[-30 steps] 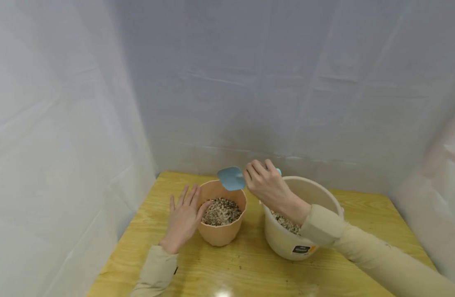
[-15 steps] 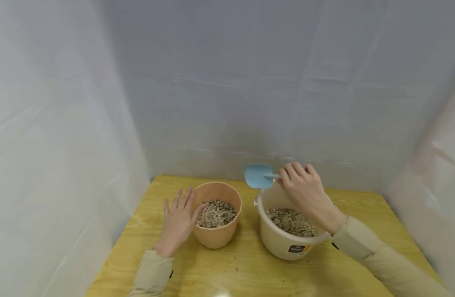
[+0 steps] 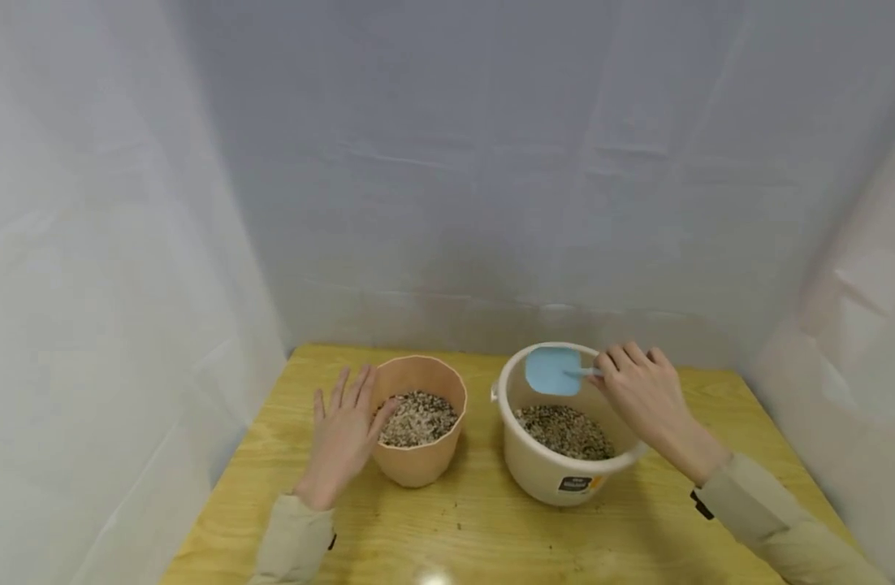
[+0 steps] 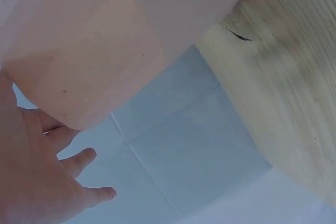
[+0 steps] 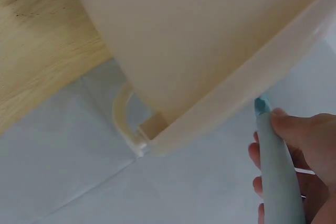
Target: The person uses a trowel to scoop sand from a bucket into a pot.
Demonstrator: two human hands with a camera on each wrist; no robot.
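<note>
the right hand (image 3: 648, 394) pinches the thin handle of a blue scoop (image 3: 554, 370), fingers curled round it; in the right wrist view the handle (image 5: 278, 169) runs up through the fist. the scoop's flat blade hangs over the open mouth of the cream bucket (image 3: 546, 471), above the gravel (image 3: 563, 429) inside and apart from it. no grains can be seen on the blade.

the left hand (image 3: 343, 435) lies spread, fingers straight, its palm against the left wall of the peach pot (image 3: 421, 467); the left wrist view shows the fingers (image 4: 79, 161) apart beside the pot wall (image 4: 105, 51). the pot also holds gravel (image 3: 417, 417), up near its rim. the 2 vessels stand near each other, not touching, on the wooden table (image 3: 491, 536), with white sheeting behind.

the scoop looks light, stiff plastic, so a grip far back on the handle seems enough. loaded, its weight would sit at the blade and the loose grains would likely slide off if it tilted. the pot, being full, is probably heavy and steady; the side wall under the flat palm is a fair place to brace it.
</note>
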